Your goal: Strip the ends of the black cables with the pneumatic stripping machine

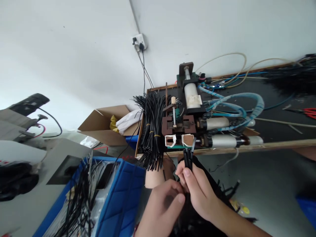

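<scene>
In the head view, my right hand [197,191] is closed around a small bundle of black cables [188,159], whose cut ends point up toward the table's front edge. My left hand [164,205] is just left of and below it, fingers curled and thumb bent in, with the fingertips close to the right hand. What lies between those left fingers is hidden. Just beyond the bundle is a bench machine with a brown metal clamp block [178,125] and white-edged openings in front. Tied bundles of black cables [151,128] lie left of the machine, hanging over the edge.
A white air cylinder [192,95] and blue hoses [247,98] belong to the machine. At lower left stands a blue crate [117,197] with loose cables. A cardboard box [103,136] sits behind it. More black cables [293,77] are piled at the table's far right.
</scene>
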Tool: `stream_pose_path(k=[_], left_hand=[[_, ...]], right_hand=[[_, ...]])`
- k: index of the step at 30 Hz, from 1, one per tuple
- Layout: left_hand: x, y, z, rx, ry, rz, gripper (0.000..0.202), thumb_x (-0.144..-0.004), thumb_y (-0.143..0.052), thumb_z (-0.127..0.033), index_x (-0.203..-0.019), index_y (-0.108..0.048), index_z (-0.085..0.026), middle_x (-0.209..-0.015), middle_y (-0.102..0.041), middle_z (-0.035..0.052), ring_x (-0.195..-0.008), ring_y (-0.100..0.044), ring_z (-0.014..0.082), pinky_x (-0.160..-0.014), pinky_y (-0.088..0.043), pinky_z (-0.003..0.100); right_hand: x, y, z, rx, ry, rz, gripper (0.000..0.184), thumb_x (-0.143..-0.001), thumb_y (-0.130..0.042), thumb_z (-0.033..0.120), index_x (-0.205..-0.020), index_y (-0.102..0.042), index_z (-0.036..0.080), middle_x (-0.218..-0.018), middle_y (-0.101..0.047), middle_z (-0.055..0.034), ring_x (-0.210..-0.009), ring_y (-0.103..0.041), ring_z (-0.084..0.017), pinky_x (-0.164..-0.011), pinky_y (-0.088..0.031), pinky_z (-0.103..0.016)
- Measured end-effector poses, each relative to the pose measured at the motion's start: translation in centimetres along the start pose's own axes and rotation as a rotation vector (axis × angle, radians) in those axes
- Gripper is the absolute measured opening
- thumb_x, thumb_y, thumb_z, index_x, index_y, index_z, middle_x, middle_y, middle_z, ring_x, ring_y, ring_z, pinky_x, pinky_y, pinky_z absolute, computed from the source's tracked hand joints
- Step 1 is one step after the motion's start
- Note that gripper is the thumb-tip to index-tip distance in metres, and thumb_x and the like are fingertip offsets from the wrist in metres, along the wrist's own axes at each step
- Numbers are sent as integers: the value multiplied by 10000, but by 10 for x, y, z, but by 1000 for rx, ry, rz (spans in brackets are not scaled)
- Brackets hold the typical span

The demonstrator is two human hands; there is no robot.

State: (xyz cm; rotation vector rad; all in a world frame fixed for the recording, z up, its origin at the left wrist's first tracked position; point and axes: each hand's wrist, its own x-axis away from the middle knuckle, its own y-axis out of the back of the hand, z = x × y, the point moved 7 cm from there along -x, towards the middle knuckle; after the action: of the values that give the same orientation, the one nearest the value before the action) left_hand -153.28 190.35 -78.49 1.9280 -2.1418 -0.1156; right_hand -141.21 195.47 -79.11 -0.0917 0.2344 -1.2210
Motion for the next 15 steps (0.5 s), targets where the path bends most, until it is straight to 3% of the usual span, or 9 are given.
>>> stream_pose_path(k=[4,7,10,12,15], left_hand=[[-10,-9,7,114,19,74,326,-934,-779,-476,-1232,-786,-345,-1200,-800,87,-1096,-741,300,-1005,-597,397],[-16,-18,20,248,87,17,323,-925,-777,-568,-1041,-804,-268,-1050,-799,82,-1005,-743,276,-925,-619,373],[-16,-28,37,391,140,-93,421,-939,-730,-649,-1072,-803,-256,-913,-781,68,-875,-746,249,-833,-634,358],[-13,-37,46,485,169,-99,507,-945,-698,-684,-1244,-774,-282,-810,-759,49,-725,-728,227,-719,-636,347],[-6,-44,54,548,211,-105,614,-931,-665,-738,-1369,-719,-312,-587,-643,-5,-465,-594,190,-503,-558,317]], right_hand=[[-16,4,27,91,168,38,398,-1162,-384,461,-896,-564,226,-908,-607,-41,-859,-575,-204,-803,-467,-342],[-25,-2,30,18,122,113,419,-1153,-411,493,-889,-589,220,-945,-643,-51,-924,-608,-213,-868,-494,-347],[-26,-6,16,-16,-74,178,474,-1125,-443,591,-928,-646,211,-863,-628,-22,-657,-575,-147,-603,-500,-282],[-24,-6,6,-35,-197,188,512,-1093,-467,658,-951,-665,208,-783,-580,9,-487,-473,-101,-400,-370,-233],[-24,-6,4,-50,-191,200,552,-1068,-488,692,-931,-694,198,-759,-585,0,-498,-510,-111,-372,-334,-213]])
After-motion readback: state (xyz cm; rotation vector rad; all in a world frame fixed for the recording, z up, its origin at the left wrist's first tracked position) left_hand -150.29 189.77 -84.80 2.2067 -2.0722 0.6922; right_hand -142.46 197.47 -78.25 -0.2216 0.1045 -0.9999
